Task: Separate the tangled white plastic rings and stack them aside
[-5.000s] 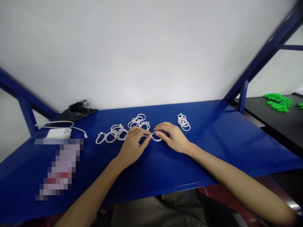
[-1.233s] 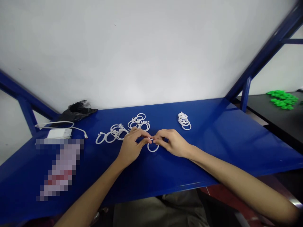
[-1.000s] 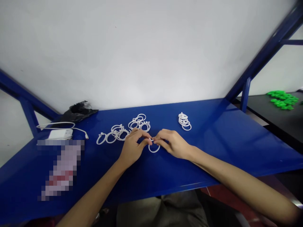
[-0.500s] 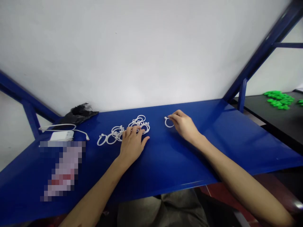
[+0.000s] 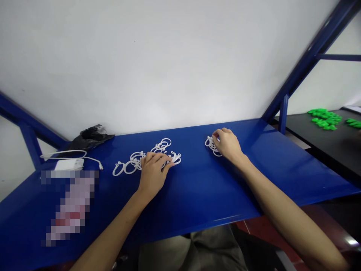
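Several white plastic rings with small knobbed ends, like shower curtain rings, form a loose pile (image 5: 131, 165) on the blue table (image 5: 191, 195). My left hand (image 5: 153, 169) lies over the right part of this pile, its thumb and index finger closed on a white ring (image 5: 177, 158) at the near right edge. Farther right, a smaller cluster of white rings (image 5: 212, 146) overlaps on the table. My right hand (image 5: 227, 143) is at this cluster, fingertips pinched together on a ring at its top. Its palm and fingers hide part of the cluster.
At the left lie a crumpled black plastic bag (image 5: 90, 139), a white charger (image 5: 69, 164) with its cable (image 5: 93, 160), and a blurred-out flat item (image 5: 72, 207). Blue metal braces (image 5: 283, 113) rise at both sides. Green pieces (image 5: 324, 119) sit on a black table at the right.
My right hand has moved slightly right with its ring, to the small cluster, which now shows. My left thumb has closed toward the index finger on a ring. The view has shifted slightly.
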